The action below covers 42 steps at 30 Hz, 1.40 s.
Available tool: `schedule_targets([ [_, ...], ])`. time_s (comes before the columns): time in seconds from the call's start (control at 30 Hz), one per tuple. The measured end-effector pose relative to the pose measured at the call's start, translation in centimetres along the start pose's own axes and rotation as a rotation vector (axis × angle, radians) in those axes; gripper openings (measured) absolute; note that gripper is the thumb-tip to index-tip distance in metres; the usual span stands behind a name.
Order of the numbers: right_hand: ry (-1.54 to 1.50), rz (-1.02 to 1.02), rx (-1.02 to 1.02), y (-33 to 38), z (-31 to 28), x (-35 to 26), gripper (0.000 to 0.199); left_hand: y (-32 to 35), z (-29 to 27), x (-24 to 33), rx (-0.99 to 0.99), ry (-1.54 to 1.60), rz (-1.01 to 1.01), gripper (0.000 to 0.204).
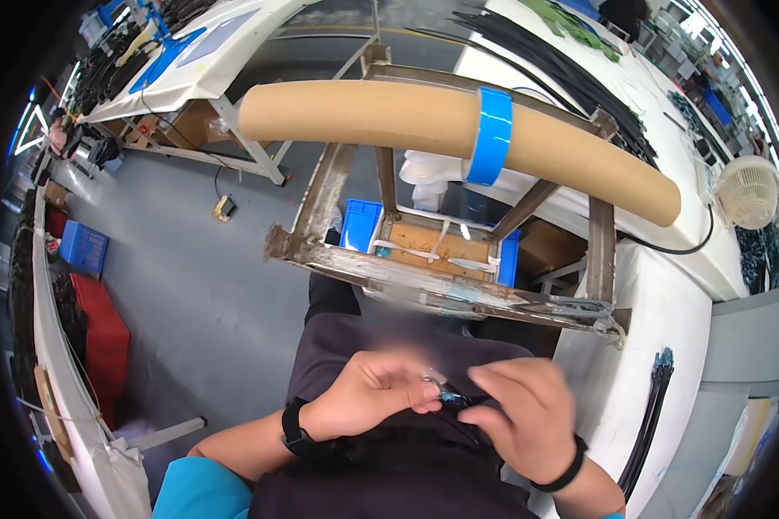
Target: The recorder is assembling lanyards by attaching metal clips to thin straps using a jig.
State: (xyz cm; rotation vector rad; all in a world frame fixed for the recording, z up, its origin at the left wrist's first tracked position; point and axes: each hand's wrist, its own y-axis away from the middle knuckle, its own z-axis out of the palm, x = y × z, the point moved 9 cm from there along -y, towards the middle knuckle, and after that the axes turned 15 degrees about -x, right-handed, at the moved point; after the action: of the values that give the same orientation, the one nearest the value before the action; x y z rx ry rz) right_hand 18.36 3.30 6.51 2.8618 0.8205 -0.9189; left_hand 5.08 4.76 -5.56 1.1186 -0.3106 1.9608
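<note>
A: Head view, looking down at a lap. Left hand point(374, 394) & right hand point(515, 413) meet just above the thighs, both pinching a small blue-tipped connector point(448, 399) w/ dark cables point(459, 424) running down from it.

B: Grip state?

A: Left thumb & forefinger clenched on the connector end. Right fingers curl over the cables beside it, but it's motion-blurred, so can't tell how tight. Held low & close to the body, prob. so the small part stays steady & near the eyes.

B: What's in front?

A: Worn wooden frame point(424, 277), like a rack, w/ a long cardboard tube point(381, 117) lying across its top; a blue tape roll point(491, 134) is threaded on the tube, so it looks set up to spin as a dispenser within arm's reach. Blue bin point(359, 223) sits under the frame.

B: Right side?

A: White table point(666, 320) edge, w/ a bundle of black cables point(653, 406), blue ends up, lying near the right hand, likely the same kind. Small white fan point(747, 190) further back. More black strips point(563, 73) on the far table.

B: Left?

A: Grey floor, red crate point(104, 333) & blue crate point(84, 246) along a bench.
</note>
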Motion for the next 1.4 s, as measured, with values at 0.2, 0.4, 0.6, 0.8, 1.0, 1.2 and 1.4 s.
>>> schedule_targets([
  [0.2,0.531,0.194,0.000,-2.6,-5.2,2.3,0.040,0.6,1.1,0.3,-0.038,0.063,-0.040,0.018],
  [0.4,0.430,0.206,-0.159,-2.5,-5.2,4.9,0.026,0.9,1.1,0.8,-0.042,0.058,-0.002,0.024],
  [0.6,0.315,0.081,0.104,-1.1,-6.6,2.8,0.019,1.3,1.2,0.6,-0.067,0.103,-0.049,0.020],
  [0.8,-0.325,0.119,-0.203,-0.4,-1.5,1.8,0.020,1.6,1.3,1.0,-0.088,0.120,0.003,0.018],
  [1.0,-0.605,0.210,-0.561,-0.7,3.3,4.1,0.026,1.4,1.9,1.2,-0.089,0.075,-0.007,0.019],
  [1.2,-0.652,0.063,-0.534,-2.2,3.4,2.4,0.021,1.1,2.3,0.7,-0.110,0.105,-0.001,0.022],
  [1.4,-0.551,0.032,-0.525,-2.9,3.4,1.7,0.018,1.3,2.3,0.8,-0.098,0.035,0.013,0.020],
])
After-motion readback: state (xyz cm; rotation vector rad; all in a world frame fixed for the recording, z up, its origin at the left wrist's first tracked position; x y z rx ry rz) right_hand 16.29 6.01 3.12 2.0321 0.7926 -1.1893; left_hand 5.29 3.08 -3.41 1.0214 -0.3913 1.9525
